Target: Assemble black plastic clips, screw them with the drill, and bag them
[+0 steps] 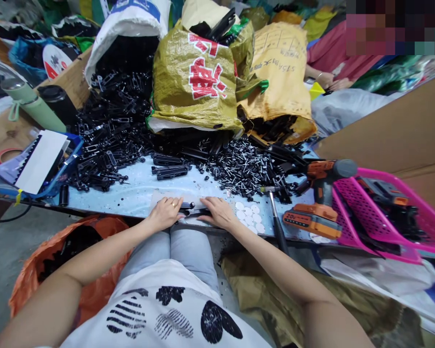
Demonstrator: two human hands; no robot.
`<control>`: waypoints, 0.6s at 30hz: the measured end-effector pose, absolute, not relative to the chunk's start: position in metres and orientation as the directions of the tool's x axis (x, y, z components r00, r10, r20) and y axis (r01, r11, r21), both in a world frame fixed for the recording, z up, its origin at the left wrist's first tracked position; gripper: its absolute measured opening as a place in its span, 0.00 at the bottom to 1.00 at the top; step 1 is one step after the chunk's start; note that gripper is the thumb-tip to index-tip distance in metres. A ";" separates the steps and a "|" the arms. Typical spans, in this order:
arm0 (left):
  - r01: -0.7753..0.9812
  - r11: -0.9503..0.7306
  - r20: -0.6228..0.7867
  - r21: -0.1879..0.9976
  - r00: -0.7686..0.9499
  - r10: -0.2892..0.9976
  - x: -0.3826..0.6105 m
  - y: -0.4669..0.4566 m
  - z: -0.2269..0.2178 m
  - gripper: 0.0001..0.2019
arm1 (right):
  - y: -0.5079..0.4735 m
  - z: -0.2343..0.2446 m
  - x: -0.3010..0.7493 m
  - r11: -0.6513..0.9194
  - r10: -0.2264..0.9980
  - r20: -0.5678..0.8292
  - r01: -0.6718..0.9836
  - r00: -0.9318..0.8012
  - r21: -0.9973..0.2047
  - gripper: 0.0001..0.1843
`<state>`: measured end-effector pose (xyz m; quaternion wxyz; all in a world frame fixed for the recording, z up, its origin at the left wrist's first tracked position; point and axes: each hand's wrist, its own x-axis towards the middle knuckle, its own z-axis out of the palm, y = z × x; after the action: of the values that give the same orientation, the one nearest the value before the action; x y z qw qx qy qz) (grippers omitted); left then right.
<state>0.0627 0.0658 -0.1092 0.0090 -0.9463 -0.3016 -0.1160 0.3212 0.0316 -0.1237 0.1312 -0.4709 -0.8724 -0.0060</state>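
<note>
Both my hands rest at the near edge of the pale blue table [137, 195]. My left hand [166, 211] and my right hand [218, 212] each grip one end of a long black plastic part [193, 209] lying between them, fingers curled over it. Several white round discs [250, 214] lie just right of my right hand. A heap of small black pins with silvery tips [244, 166] sits behind my hands. A big pile of black plastic clips [110, 130] covers the table's left back.
An orange cordless drill [317, 198] lies at right beside a pink basket [380, 212]. Yellow and white sacks [195, 82] stand at the back. An orange bag [76, 251] of black parts sits by my left knee. Another person's arm [328, 79] shows far right.
</note>
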 end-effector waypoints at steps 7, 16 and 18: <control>0.364 -0.895 0.422 0.257 0.791 0.442 0.060 0.068 -0.067 0.28 | 0.020 -0.054 0.320 0.762 0.645 0.365 0.602 -0.671 -0.239 0.33; -0.196 -0.785 0.769 0.587 0.439 0.465 0.075 -0.008 -0.011 0.29 | -0.020 -0.054 0.210 0.731 0.677 0.733 -0.053 -0.063 -0.680 0.32; -0.089 -0.827 0.789 0.555 0.372 0.490 0.081 -0.002 -0.026 0.29 | -0.008 -0.078 0.190 0.662 0.729 0.658 0.052 0.186 -0.748 0.33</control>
<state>0.0809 -0.0016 -0.0258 -0.2649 -0.7847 -0.1278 -0.5457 0.1897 -0.0081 -0.0783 0.6952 -0.3311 -0.5896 0.2437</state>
